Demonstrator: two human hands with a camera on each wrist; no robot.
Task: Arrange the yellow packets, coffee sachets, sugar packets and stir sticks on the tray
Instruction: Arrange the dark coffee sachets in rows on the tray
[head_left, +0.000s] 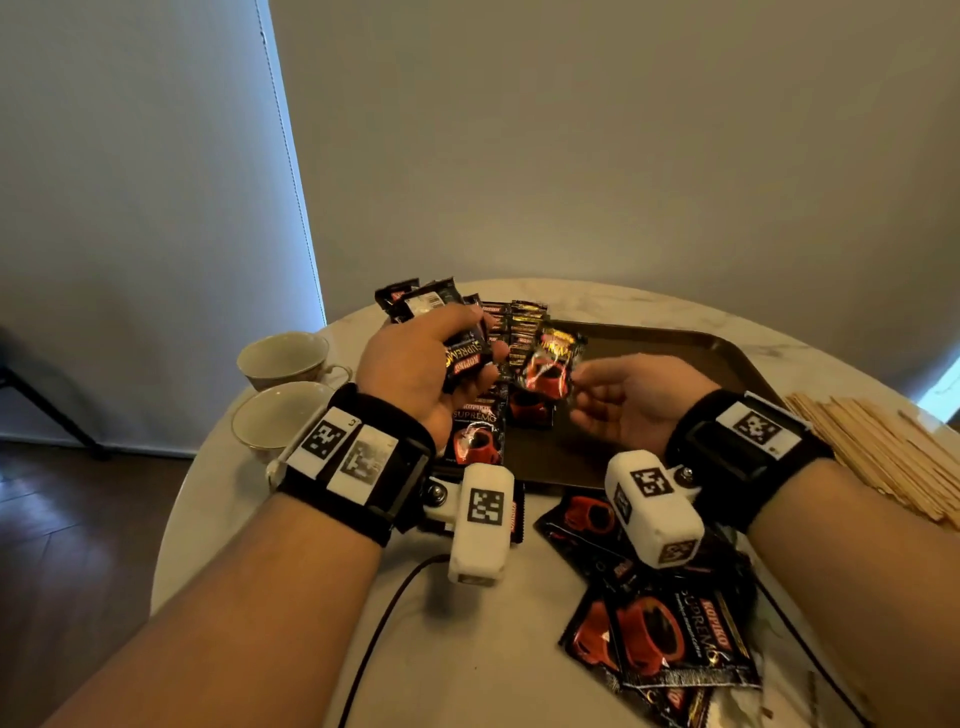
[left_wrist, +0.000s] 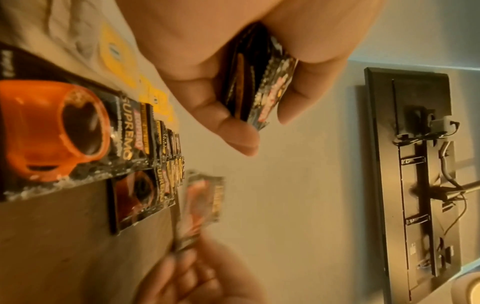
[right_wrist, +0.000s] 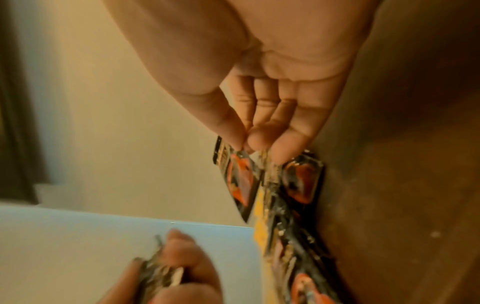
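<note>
Left hand: my left hand (head_left: 415, 364) grips a bundle of coffee sachets (head_left: 441, 312), fingers and thumb curled round the stack, held above the far left corner of the tray (head_left: 675, 353).
Right hand: my right hand (head_left: 631, 397) pinches one single sachet (head_left: 553, 364) by its near edge between thumb and fingertips (right_wrist: 262, 139), above the left half of the tray.
Sachets on tray: two rows of overlapped sachets (head_left: 511, 338) run along the left side of the tray, from its near left corner toward the far edge.
Sachets off tray: a loose pile of sachets (head_left: 670, 629) lies at the near edge of the table (head_left: 623, 306), just in front of the tray.
Stir sticks: the stir sticks (head_left: 878, 447) lie in a flat heap at the right edge of the table, beside the tray, not yet on it.
Yellow packets: the yellow packets (left_wrist: 116, 55) lie on the table beyond the tray's far left corner, seen from the left wrist only.
Sugar packets: I cannot identify them in any view.
Other items: two cups (head_left: 283, 384) stand at the left edge of the table.
Handling judgement: a sachet looks light, thin, pliable and glossy, so probably slippery; the bundle may fan out or slide if I loosen my hold.
Hold point: I judge the flat crimped seal at either end best; a pinch there should avoid squeezing the filled middle.
</note>
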